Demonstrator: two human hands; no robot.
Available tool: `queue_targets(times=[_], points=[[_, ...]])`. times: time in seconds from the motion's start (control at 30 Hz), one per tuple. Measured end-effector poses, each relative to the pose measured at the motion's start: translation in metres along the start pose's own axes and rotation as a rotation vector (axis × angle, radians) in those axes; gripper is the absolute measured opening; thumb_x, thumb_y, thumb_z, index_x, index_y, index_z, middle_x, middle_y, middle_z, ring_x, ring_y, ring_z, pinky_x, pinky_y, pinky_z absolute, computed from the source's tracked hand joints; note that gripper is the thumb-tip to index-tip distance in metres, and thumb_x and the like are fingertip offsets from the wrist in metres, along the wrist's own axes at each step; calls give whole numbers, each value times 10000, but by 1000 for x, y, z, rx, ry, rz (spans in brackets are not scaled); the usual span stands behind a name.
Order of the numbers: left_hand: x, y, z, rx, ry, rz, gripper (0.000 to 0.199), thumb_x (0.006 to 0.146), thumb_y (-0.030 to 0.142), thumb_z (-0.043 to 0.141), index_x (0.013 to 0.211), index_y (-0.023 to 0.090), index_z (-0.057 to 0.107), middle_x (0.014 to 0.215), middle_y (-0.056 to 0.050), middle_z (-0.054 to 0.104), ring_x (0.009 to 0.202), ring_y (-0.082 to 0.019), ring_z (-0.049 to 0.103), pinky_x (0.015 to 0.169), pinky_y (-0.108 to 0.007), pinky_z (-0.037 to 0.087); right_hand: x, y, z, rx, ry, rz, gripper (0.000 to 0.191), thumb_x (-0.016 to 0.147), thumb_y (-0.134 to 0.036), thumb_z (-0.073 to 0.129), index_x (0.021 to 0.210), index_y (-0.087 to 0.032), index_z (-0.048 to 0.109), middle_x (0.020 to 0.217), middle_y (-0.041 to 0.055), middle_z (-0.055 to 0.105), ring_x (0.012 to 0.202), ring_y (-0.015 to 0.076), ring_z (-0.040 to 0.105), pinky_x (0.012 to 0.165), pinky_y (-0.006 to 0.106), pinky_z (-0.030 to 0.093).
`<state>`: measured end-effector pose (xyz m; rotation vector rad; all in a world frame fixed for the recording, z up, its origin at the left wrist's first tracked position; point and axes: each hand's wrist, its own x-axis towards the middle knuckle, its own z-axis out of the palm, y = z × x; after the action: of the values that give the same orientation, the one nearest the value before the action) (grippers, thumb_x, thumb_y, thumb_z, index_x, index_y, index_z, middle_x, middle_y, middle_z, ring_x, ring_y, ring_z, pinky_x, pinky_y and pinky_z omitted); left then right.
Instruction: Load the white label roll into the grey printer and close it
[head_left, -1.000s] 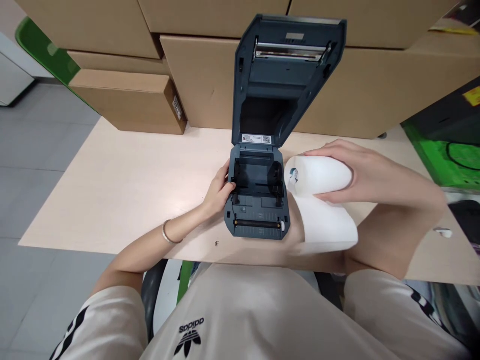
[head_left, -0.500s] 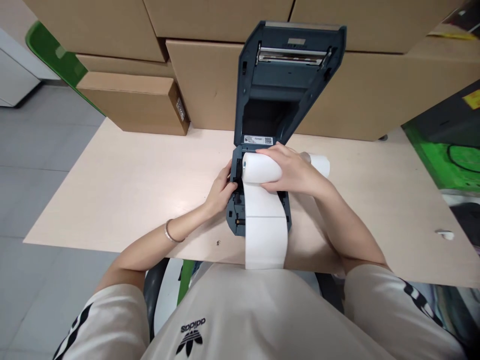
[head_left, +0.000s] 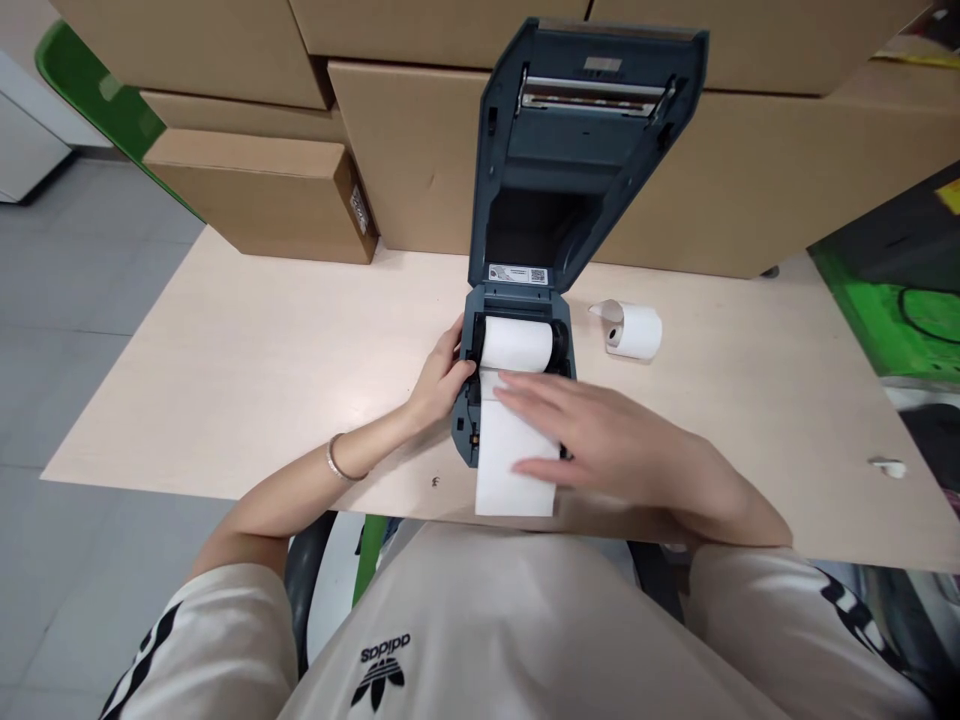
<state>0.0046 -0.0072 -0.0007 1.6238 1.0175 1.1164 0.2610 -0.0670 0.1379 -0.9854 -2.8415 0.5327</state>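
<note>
A dark blue-grey label printer (head_left: 517, 292) stands on the table with its lid raised. Inside it a white label roll (head_left: 516, 344) lies between black holders, and its paper strip (head_left: 516, 485) runs toward me past the printer's front. My left hand (head_left: 441, 380) grips the printer's left side, thumb on the rim. My right hand (head_left: 577, 430), slightly blurred, is over the strip with its fingers spread; whether it touches the paper I cannot tell.
A second, smaller white roll (head_left: 636, 332) lies right of the printer on the table (head_left: 750, 420). Cardboard boxes (head_left: 420, 160) line the back. A small white object (head_left: 889, 467) is at the far right, and a tiny dark piece (head_left: 435, 482) near the front edge.
My right hand has let go of the roll and moved down over the paper strip. The roll now sits lower in the printer, and the strip has shifted left. My left hand has stayed put.
</note>
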Motion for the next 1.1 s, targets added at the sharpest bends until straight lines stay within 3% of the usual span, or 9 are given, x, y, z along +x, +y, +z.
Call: queue_targets(times=[0.1,0.23,0.4,0.6,0.73,0.83,0.9,1.0,1.1], points=[[0,-1,-1,6,6,7,767,946,377,609,1679,199,469,1747,-144,537,1614,-393,499,1363,-597,387,-17,-12,6,41,-155,-37,817,1106,-698,516,1706,-144,513,1814,170,403,1676,347,427,1320,491,489],[1,-1,-1,1,3,20,752,942,352,609,1674,232,483,1746,-114,547,1606,-385,513,1348,-585,414,-19,-15,8,98,-206,-6,825,1104,-640,582,1730,-116,469,1861,186,273,1744,374,248,1406,531,347],[2,1,0,-20,29,5,741,925,341,627,1651,235,518,1722,-109,574,1587,-385,530,1355,-590,407,-8,-15,-1,130,-322,55,727,1104,-524,610,1680,-86,538,1828,221,334,1725,415,286,1364,602,409],[-1,-8,0,-92,40,24,714,956,429,699,1630,264,531,1721,-104,568,1598,-385,508,1360,-586,398,-6,-19,0,88,-307,39,742,1068,-486,686,1672,-79,544,1817,238,356,1708,431,330,1351,602,427],[-1,-11,7,-198,59,-28,698,995,588,699,1617,310,547,1755,-78,523,1648,-387,450,1394,-602,339,-8,-7,-19,150,-61,0,471,1059,-521,671,1384,-196,773,1564,173,700,1445,400,671,1146,595,608],[1,-6,15,-330,78,-33,692,1019,714,621,1588,320,592,1740,-53,549,1681,-384,410,1421,-603,290,3,31,-33,254,458,214,392,1081,-583,586,1017,-250,783,1157,104,811,1143,326,779,1024,566,642],[3,-2,19,-398,93,-46,673,1039,750,561,1550,320,638,1717,-40,580,1688,-373,407,1435,-595,267,20,68,-32,288,869,365,432,1048,-657,587,1198,-286,750,1310,114,764,1290,345,721,1139,609,579],[4,1,20,-484,120,-102,667,1051,774,497,1498,319,690,1675,-41,630,1676,-371,440,1431,-606,273,48,123,-18,500,813,359,942,928,-850,561,1716,-377,354,1838,53,369,1741,313,262,1396,599,305],[5,2,19,-561,152,-156,693,1035,805,485,1450,306,726,1627,-49,678,1658,-383,472,1419,-615,291,67,149,-5,724,646,318,1096,849,-971,370,1774,-412,187,1903,-30,215,1761,269,212,1409,561,292]])
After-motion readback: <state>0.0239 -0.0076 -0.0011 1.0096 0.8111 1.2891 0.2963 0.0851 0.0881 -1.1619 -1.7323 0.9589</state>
